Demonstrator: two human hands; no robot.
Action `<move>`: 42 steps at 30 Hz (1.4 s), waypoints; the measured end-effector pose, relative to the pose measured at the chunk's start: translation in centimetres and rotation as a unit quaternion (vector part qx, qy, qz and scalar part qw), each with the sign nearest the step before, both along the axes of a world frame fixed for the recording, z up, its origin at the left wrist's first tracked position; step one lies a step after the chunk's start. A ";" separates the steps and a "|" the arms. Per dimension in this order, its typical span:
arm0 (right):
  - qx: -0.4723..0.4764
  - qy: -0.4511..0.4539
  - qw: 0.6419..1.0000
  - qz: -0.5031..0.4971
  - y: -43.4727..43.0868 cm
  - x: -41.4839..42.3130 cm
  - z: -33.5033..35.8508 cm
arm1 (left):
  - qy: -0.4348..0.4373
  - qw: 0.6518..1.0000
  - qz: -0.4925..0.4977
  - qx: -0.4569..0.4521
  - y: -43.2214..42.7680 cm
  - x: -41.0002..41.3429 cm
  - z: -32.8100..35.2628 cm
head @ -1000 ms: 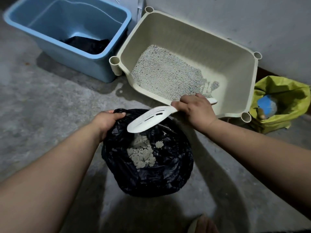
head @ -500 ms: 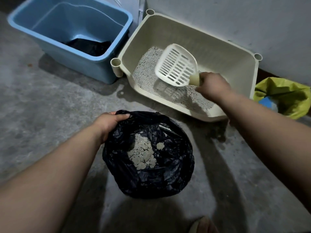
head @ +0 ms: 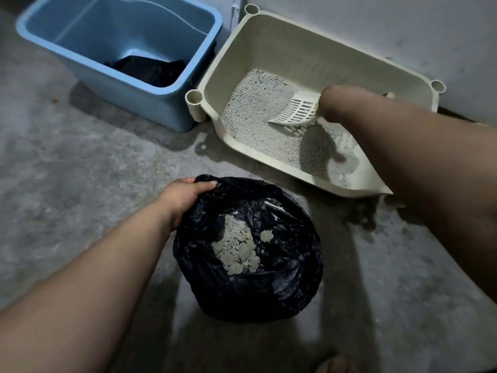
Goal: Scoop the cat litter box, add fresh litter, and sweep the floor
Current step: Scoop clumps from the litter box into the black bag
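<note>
Your left hand (head: 185, 196) pinches the rim of the black bag (head: 282, 286), which holds grey clumps (head: 236, 250) on the floor (head: 80, 170). Your right hand (head: 332, 103) grips the white scoop (head: 294, 111) by its handle, fingers hidden, its front edge down in the litter (head: 252, 114) inside the beige litter box (head: 295, 47).

Your right hand (head: 329, 103) shows only its back and wrist; its fingers and the handle of the scoop (head: 297, 110) it holds are hidden behind it. Your right forearm covers the near right corner of the litter box (head: 309, 49), and a small pale thing (head: 387, 95) beyond the arm is too small to tell. The fingers of your left hand (head: 185, 196) vanish inside the rim of the black bag (head: 269, 292). The dark heap (head: 153, 70) in the blue bin (head: 150, 103) cannot be made out. The bin's far rim and a foot (head: 336, 364) are cut off by the view's edges.
</note>
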State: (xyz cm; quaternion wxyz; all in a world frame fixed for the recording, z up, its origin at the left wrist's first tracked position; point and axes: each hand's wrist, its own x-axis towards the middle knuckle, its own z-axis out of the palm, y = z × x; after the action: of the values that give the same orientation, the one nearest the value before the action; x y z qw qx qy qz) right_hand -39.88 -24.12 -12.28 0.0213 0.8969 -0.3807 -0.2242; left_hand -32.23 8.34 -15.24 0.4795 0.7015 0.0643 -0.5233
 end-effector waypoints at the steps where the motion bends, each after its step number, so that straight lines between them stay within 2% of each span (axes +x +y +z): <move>1: 0.007 -0.016 1.000 -0.009 -0.2 0.6 -0.6 | 0.002 1.000 0.008 -0.003 0.1 0.1 -0.1; 7: 0.028 -0.075 0.996 -0.045 -1.1 2.9 -2.9 | 0.019 1.000 0.018 -0.008 0.4 0.2 -0.6; 15: 0.048 -0.129 0.990 0.014 -2.9 4.2 -5.6 | 0.008 0.998 0.065 0.013 0.6 -1.3 -0.9; 22: 0.168 -0.291 0.941 -0.049 -4.4 3.2 -8.1 | 0.008 0.996 0.084 0.015 0.0 -2.6 -1.1; 34: 0.257 -0.336 0.905 -0.052 -4.0 1.9 -7.2 | -0.006 0.996 0.091 0.025 -1.8 -3.3 -1.4; 42: 0.223 -0.335 0.915 -0.021 -3.3 0.2 -6.8 | -0.005 0.996 0.082 0.017 -2.2 -3.6 -1.4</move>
State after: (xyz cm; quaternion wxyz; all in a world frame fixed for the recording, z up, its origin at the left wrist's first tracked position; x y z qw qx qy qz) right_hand -39.67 -27.43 -19.12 -0.3125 0.8927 -0.3245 0.0103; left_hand -35.84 6.14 -16.60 0.5086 0.7050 0.1279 -0.4774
